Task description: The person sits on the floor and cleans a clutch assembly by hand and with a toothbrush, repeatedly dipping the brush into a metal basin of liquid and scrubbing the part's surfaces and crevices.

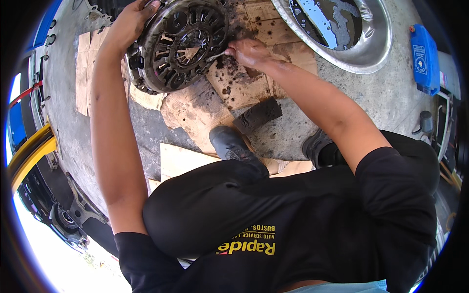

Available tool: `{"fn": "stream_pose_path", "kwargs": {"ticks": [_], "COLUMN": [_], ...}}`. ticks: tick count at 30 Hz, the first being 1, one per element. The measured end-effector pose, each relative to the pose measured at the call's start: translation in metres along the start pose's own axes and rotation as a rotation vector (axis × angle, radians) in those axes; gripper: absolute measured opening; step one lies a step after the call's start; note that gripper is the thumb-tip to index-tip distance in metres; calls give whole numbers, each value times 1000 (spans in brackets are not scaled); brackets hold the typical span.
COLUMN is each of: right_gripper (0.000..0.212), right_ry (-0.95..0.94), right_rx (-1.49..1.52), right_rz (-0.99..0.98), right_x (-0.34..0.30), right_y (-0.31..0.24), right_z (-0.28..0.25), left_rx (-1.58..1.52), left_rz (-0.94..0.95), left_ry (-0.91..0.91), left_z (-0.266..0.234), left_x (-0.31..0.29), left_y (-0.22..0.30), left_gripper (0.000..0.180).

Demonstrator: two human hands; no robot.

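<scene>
A round, greasy metal clutch pressure plate with slotted openings is held tilted over oil-stained cardboard. My left hand grips its upper left rim, the fingertips partly hidden behind the edge. At its right side my right hand is closed in a pinch on a thin, pale metal tool. The tool's tip reaches to the plate's face; its exact kind cannot be made out. Below the right hand lies a flat, blackened rectangular piece on the cardboard.
A wide metal basin holding dark liquid stands at the far right. Beyond it is a blue plastic jug. A yellow curved bar is at the left. My boots rest close to the cardboard, on the concrete floor.
</scene>
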State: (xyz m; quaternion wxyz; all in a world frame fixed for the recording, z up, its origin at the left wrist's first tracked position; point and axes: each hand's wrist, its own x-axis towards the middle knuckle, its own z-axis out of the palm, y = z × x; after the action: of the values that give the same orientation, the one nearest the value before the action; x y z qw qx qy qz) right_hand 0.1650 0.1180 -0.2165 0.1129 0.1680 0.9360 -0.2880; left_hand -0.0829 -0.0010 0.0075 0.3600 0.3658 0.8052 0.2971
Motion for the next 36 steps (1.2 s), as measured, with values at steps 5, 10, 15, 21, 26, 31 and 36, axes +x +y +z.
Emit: {"fn": "stream_pose_path", "kwargs": {"ticks": [5,10,15,21,26,31,36], "right_gripper": [32,45,27,33,28,24,29], "right_ry": [144,-395,474,200,-438,258,-282], "right_rx": [-142,450,-110,333,563,293,288], "right_rz": [13,81,-194,131,303,-56,248], "right_x": [-19,-9,-19,-41,-28,-35,-49], "right_y": [-37,3,-32,-45,-51,-42,-18], "right_z": [-8,-5,5,28,11,-5,46], "left_rx": [72,247,276,451,541,503,517], "left_rz": [62,119,135,66,175,202,126], "left_ry": [31,109,104,132,108,96,99], "left_z": [-6,29,31,27,26,25,36], "left_x": [-6,-28,-12,6,15,10,7], "left_y": [-6,71,59,62,54,52,77], "left_gripper": [50,34,37,42,42,42,40]}}
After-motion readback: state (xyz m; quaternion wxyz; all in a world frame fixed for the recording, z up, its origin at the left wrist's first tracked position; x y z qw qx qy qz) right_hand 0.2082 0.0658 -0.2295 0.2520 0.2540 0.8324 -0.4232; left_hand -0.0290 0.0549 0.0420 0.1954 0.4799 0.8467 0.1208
